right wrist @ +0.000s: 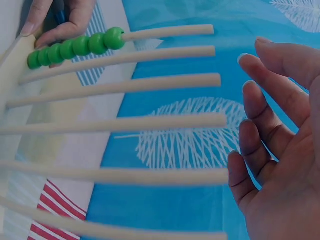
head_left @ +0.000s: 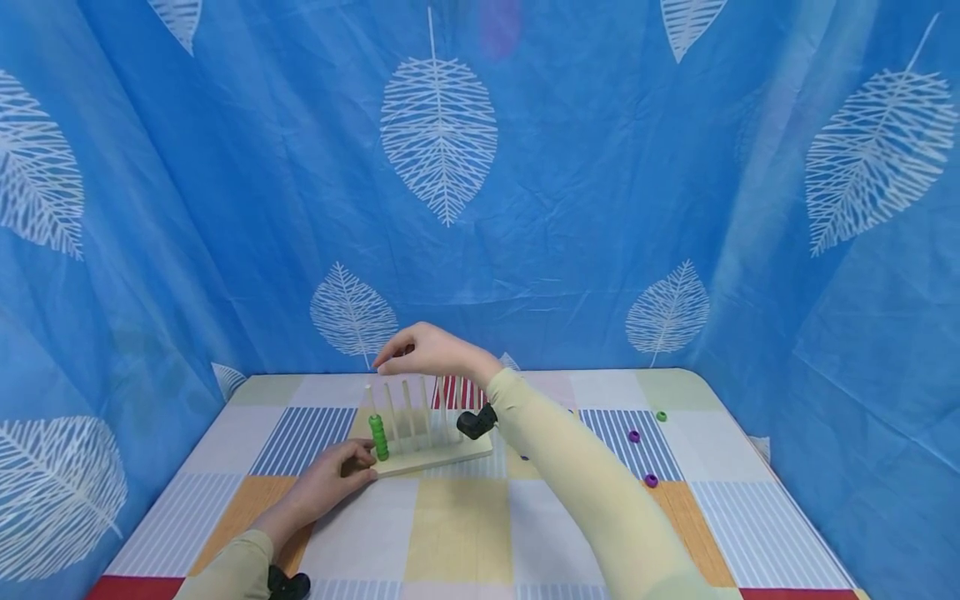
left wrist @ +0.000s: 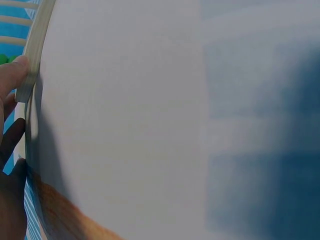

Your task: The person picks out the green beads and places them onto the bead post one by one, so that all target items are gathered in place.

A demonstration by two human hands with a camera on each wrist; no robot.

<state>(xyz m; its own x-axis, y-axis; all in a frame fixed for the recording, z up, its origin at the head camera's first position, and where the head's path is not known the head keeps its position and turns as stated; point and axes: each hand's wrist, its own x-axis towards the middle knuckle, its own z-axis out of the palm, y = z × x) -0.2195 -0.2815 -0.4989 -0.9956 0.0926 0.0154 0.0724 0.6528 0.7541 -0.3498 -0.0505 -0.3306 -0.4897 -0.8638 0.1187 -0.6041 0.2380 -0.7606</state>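
Note:
A pale wooden peg rack (head_left: 442, 457) with a row of upright pegs stands on the table. Several green beads (head_left: 378, 437) are stacked on its leftmost peg, whose top part is bare. At the rack's left end, my left hand (head_left: 330, 477) grips the base, thumb on the near side, fingers around the end. My right hand (head_left: 429, 348) is raised just above the tip of the beaded peg. In the right wrist view, its fingers (right wrist: 257, 102) are loosely bent with nothing between them, beyond the peg tips.
To the right lie a purple bead (head_left: 634, 436), another purple bead (head_left: 651, 481) and a green bead (head_left: 662, 416). My right sleeve (head_left: 585, 483) crosses the table and partly hides small blue pieces. A blue leaf-print curtain (head_left: 525, 208) hangs behind the patchwork tablecloth (head_left: 457, 533).

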